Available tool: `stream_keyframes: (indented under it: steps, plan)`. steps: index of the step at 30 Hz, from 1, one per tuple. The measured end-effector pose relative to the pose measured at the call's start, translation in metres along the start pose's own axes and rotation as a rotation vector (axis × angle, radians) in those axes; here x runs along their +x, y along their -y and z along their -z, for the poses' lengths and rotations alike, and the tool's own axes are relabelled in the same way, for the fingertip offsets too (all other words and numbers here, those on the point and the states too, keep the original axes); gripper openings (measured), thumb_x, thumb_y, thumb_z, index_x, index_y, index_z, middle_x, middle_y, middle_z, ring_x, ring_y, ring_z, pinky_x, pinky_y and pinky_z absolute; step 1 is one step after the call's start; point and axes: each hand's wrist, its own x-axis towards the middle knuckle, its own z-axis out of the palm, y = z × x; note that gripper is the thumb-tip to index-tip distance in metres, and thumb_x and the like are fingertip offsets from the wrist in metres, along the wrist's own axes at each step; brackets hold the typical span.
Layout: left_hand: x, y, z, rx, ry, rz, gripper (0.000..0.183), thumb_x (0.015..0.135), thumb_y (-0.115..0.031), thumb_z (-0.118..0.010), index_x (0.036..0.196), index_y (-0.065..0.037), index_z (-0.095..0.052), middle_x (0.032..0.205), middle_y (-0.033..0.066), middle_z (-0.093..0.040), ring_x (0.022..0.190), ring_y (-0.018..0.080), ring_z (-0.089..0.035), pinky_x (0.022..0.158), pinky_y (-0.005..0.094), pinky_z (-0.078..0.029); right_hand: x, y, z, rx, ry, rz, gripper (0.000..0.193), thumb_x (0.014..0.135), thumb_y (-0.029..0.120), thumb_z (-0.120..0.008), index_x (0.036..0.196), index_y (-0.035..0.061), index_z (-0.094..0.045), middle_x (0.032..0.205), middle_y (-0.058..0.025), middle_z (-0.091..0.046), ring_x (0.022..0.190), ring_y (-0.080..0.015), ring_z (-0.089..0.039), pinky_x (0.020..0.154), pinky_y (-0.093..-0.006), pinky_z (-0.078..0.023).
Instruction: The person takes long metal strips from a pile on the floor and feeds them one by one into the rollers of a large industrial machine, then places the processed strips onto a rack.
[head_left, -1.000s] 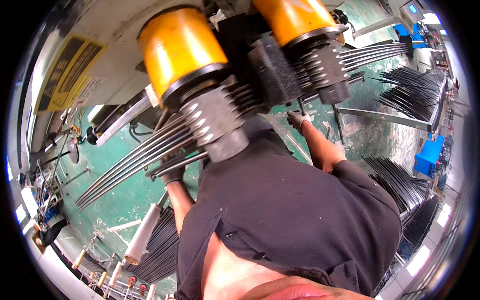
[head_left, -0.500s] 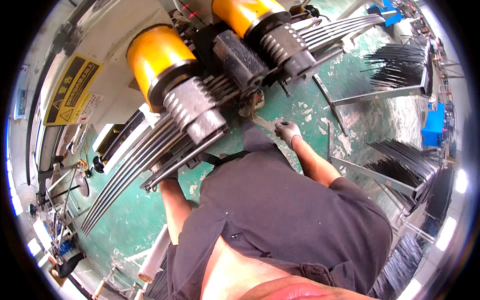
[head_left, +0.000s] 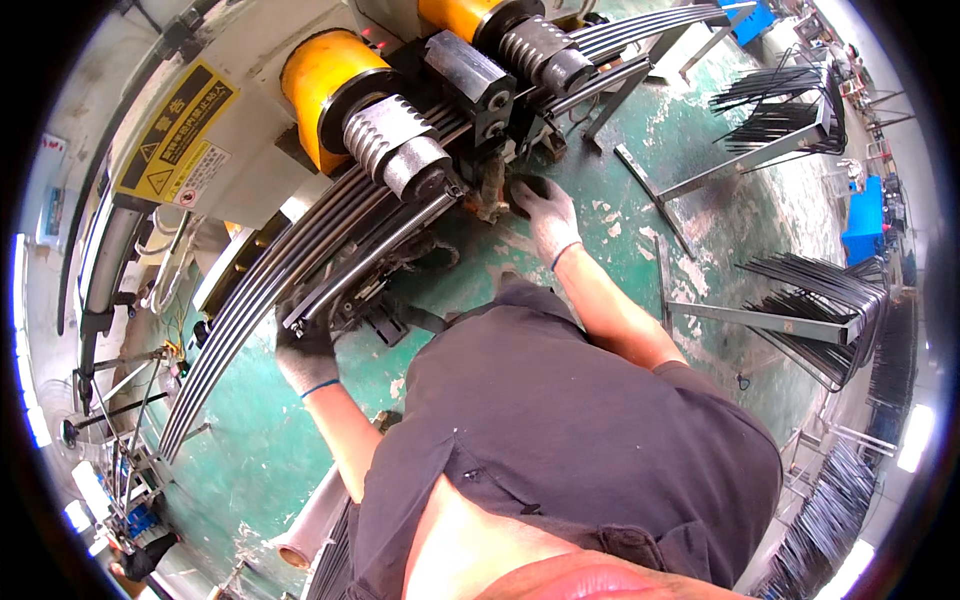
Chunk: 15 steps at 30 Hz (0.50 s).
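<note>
My left hand (head_left: pixel 306 358), in a pale glove with dark fingers, is at the near left end of a metal rail (head_left: pixel 375 255) on the machine. The rail and its fittings hide most of those fingers. Just above runs a bundle of long dark metal rods (head_left: pixel 262 290), curved in this view, lying under the machine's ridged rollers (head_left: pixel 388 140). My right hand (head_left: pixel 550 218), gloved too, is beside a worn bracket (head_left: pixel 488 190) below the dark middle block (head_left: pixel 468 75). Its dark fingers are curled together; what they hold, if anything, is hidden.
Two yellow cylinders (head_left: pixel 325 90) carry the rollers. A yellow warning label (head_left: pixel 178 135) is on the machine's housing. At right, metal stands (head_left: pixel 760 318) bear stacks of bent dark rods (head_left: pixel 815 285). A pale roll (head_left: pixel 310 520) lies at lower left on the green floor (head_left: pixel 240 450).
My right hand has moved up and left, from beside my body to the machine's middle. My left hand now shows more beside the rail. The machine sits slightly higher in the view.
</note>
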Motion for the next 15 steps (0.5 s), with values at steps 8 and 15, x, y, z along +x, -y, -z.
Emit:
stream_keyframes:
  steps: [8,15]
  plan:
    - [-0.044,-0.066,0.003,0.584,0.298,-0.383,0.048,0.108,-0.024,-0.052,0.146,0.006,-0.052,0.157,0.0154,-0.052,0.145,0.0237,-0.048,0.126,0.0419,-0.029,0.028,0.054,-0.053,0.013,-0.107,0.275,0.049,0.100,0.032,-0.068,0.134,-0.0024,-0.063,0.121,-0.0096,-0.070,0.110,-0.0188,-0.061,0.100,-0.0345,-0.048]
    - [-0.001,-0.089,0.017,0.532,0.122,-0.543,0.044,0.107,-0.023,-0.055,0.134,0.011,-0.061,0.134,0.0206,-0.068,0.117,0.0298,-0.065,0.109,0.0412,-0.048,0.060,0.059,-0.056,0.110,-0.085,0.151,0.047,0.106,0.035,-0.059,0.135,-0.0015,-0.064,0.125,-0.0117,-0.071,0.112,-0.0191,-0.061,0.103,-0.0348,-0.044]
